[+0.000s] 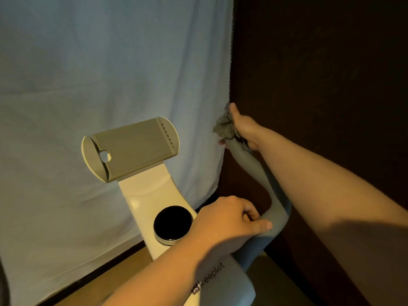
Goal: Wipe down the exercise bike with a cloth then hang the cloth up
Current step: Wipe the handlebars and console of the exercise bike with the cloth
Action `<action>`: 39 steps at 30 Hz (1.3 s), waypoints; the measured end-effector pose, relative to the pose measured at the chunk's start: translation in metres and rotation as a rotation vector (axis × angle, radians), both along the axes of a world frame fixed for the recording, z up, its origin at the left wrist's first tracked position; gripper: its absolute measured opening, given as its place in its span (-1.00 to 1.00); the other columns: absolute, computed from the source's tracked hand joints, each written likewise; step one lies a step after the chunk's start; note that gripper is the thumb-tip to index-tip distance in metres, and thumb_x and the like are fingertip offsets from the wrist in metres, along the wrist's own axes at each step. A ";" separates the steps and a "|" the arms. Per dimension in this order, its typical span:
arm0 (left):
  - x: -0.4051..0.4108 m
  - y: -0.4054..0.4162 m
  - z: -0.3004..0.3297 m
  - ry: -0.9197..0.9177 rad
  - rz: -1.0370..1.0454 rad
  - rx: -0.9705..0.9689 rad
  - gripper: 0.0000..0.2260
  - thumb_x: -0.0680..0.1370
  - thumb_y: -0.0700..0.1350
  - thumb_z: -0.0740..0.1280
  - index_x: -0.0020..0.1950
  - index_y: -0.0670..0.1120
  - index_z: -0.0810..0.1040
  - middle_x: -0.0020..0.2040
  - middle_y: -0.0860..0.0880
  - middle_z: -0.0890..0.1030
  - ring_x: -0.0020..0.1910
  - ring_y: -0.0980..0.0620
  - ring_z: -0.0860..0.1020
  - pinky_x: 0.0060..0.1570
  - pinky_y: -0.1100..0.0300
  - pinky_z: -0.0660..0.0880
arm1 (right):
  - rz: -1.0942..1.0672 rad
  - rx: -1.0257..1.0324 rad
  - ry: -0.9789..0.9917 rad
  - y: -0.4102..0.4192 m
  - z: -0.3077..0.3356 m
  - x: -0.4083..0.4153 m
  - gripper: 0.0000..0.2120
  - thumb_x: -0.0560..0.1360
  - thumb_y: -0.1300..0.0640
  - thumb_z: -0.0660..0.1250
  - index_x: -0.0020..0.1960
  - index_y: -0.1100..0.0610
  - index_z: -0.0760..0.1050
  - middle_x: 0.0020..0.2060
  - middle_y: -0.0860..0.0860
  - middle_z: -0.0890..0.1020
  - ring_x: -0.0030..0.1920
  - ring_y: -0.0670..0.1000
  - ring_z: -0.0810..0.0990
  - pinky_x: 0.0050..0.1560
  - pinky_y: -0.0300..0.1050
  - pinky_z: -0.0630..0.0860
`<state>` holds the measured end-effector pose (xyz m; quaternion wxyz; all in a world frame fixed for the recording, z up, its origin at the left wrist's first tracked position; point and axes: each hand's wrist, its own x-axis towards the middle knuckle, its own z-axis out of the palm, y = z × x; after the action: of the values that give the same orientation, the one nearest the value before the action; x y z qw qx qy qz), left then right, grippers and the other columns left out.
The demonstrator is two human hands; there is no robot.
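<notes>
My right fingers clamp the cloth around the far tip of the handlebar; my left hand grips its near bend.

The cloth is soft, light and bunched, so I judge a full wrap best. The hanging sheet touches the tip at left; open room lies right.

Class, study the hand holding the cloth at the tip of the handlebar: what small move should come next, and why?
Probably slide the right hand with the cloth down along the grey handlebar toward the bend. The cloth sits bunched at the bar's far tip, the length below it is bare, and the left hand grips the bar lower down, seemingly steadying it.
</notes>
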<state>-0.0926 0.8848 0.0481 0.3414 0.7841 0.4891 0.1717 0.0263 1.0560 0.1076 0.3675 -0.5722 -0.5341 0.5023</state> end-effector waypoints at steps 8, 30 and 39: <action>-0.001 0.000 0.002 0.018 -0.016 -0.001 -0.68 0.46 0.29 0.33 0.01 0.10 0.62 -0.27 0.13 0.56 -0.26 0.19 0.51 -0.17 0.13 0.48 | 0.171 -0.337 0.133 -0.008 -0.031 0.031 -0.24 0.49 -0.44 0.06 -0.07 0.26 0.59 -0.30 0.16 0.63 -0.36 0.07 0.61 -0.33 -0.08 0.60; -0.001 -0.004 0.005 0.033 0.011 -0.008 -0.69 0.46 0.30 0.32 0.00 0.12 0.61 -0.23 0.13 0.58 -0.23 0.19 0.52 -0.22 0.20 0.43 | 0.122 0.092 0.033 0.009 -0.015 0.008 -0.52 0.55 -0.31 0.14 0.24 0.03 0.41 -0.09 0.14 0.65 -0.24 0.07 0.66 -0.25 -0.06 0.61; 0.000 -0.004 0.006 0.024 0.026 -0.026 -0.69 0.45 0.30 0.34 0.00 0.12 0.61 -0.23 0.14 0.57 -0.23 0.21 0.52 -0.20 0.20 0.43 | -0.030 0.305 -0.024 0.005 -0.029 -0.002 -0.65 0.55 -0.25 0.23 0.16 -0.01 0.39 0.01 0.07 0.62 -0.15 0.05 0.66 -0.14 -0.06 0.65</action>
<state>-0.0926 0.8807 0.0544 0.3432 0.7751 0.5057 0.1602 0.0248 1.0606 0.0786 0.4511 -0.5237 -0.5999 0.4029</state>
